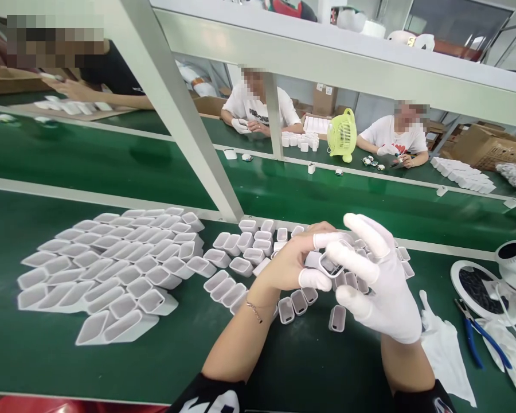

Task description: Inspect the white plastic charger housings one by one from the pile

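Observation:
My left hand (298, 258), with white covers on the thumb and a fingertip, grips a small white plastic housing (313, 260) between them. The housing's open end faces right, and something dark shows inside it. My right hand (380, 287) wears a white glove and is held right beside that open end. Its fingers are spread and curved; one fingertip overlaps the rim, and I cannot tell whether it touches. Beneath both hands stand several similar housings (298, 302), open ends up. A single housing (337, 319) stands apart below my right hand.
A large block of white housings (124, 258) covers the left of the green table. To the right lie a white cloth (445, 350), blue-handled pliers (473, 338), a white glove (505, 350) and a small white fan (477, 289). A slanted post (189, 109) rises ahead; co-workers sit across the green belt.

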### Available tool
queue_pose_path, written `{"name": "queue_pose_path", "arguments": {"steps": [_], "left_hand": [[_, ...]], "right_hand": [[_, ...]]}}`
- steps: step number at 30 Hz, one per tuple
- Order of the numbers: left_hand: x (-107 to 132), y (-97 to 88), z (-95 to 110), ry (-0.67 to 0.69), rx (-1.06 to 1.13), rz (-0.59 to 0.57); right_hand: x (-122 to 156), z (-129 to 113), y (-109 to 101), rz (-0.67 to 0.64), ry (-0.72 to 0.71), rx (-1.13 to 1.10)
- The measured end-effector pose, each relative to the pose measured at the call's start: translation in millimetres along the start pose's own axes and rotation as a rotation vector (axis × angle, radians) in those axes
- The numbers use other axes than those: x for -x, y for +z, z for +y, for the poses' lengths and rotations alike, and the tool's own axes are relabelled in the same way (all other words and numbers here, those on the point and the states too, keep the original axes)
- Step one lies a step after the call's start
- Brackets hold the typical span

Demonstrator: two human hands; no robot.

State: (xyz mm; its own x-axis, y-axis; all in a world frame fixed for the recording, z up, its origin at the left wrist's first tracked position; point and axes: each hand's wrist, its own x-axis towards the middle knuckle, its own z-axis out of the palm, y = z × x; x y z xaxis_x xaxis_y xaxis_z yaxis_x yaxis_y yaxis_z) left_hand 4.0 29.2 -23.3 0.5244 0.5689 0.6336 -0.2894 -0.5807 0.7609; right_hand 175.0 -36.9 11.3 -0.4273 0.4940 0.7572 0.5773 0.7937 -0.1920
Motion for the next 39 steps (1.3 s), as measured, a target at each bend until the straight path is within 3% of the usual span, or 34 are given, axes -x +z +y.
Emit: {"name": "queue_pose_path", "arguments": {"steps": [3,7,10,14,19,24,29,32,35,39], "left_hand": [[-0.3,1.0,-0.2,-0.012,0.006,-0.015],[0.1,4.6,2.7,-0.06,-0.038,0.042],[0.9,10.6,9.2,-0.044,-0.301,0.146],[2.3,19.5,16.4,0.02,-0.644,0.233],[6.5,21.1,22.2,0.145,-0.547,0.356],[12.8,13.7,34.9,0.234,-0.497,0.515],[16.7,4.1,43.2,0.343,-0.558,0.566],[17.0,-0.5,47.3,0.434,-0.591,0.587],[17.2,-3.0,55.7,0.45,-0.614,0.654],[18.3,-1.7,69.2,0.472,-0.551,0.768]], "right_hand": [[3.4,1.8,1.4,0.037,0.021,-0.054],[13.3,0.7,2.2,0.088,0.414,-0.438],[14.2,0.4,5.8,0.039,0.647,-0.571],[4.4,10.2,15.8,0.082,0.751,-0.636],[-7.1,37.5,28.9,0.247,0.982,-1.267],[-11.1,47.4,34.0,0.227,1.085,-1.447],[-7.6,44.3,35.4,0.198,1.082,-1.416],[-2.0,56.9,34.6,0.201,1.017,-1.176],[-1.6,94.4,38.2,0.188,0.928,-0.559],[-12.0,162.5,56.0,0.088,0.941,-0.218]]}}
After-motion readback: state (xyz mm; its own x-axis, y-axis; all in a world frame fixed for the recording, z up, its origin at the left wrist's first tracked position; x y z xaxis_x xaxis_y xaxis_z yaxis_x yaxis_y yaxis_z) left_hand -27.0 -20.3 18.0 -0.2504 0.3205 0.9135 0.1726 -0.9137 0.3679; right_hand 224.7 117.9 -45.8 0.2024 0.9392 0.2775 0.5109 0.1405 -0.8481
